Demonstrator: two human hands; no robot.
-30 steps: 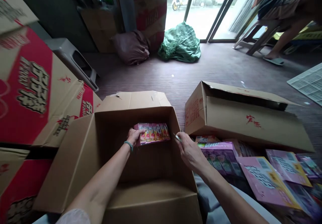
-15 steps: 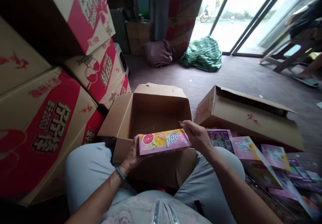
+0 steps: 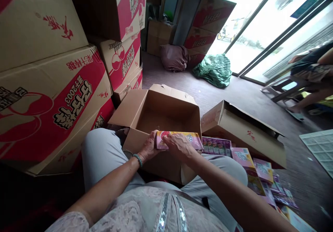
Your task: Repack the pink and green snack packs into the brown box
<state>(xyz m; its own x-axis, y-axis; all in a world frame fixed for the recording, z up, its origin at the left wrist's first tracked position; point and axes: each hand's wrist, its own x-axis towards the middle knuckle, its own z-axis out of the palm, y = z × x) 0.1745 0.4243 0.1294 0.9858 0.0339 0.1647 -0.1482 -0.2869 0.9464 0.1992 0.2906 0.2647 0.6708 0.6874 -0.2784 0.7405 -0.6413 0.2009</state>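
Note:
My left hand [image 3: 150,146] grips the left end of a small candy box [image 3: 195,141], pink and yellow with printed fruit. Across the top of that box lies my right hand [image 3: 179,145], its bent fingers closed together against the printed face near the left end; the fingertips are partly hidden. The box is held level above the near edge of an open cardboard carton [image 3: 169,115] between my knees. The carton's flaps are folded outward, and the part of its inside that shows is bare.
Large printed cartons [image 3: 75,96] are stacked at my left. On the right lies another carton [image 3: 249,134], tipped over, beside several pink candy boxes [image 3: 243,157]. A green sack [image 3: 215,70] and a brown sack [image 3: 174,56] rest near the glass doors. A person [image 3: 312,72] sits far right.
My right hand has moved left, from the far right end of the candy box onto its top near the left end. My left hand keeps its grip. The view has turned somewhat left.

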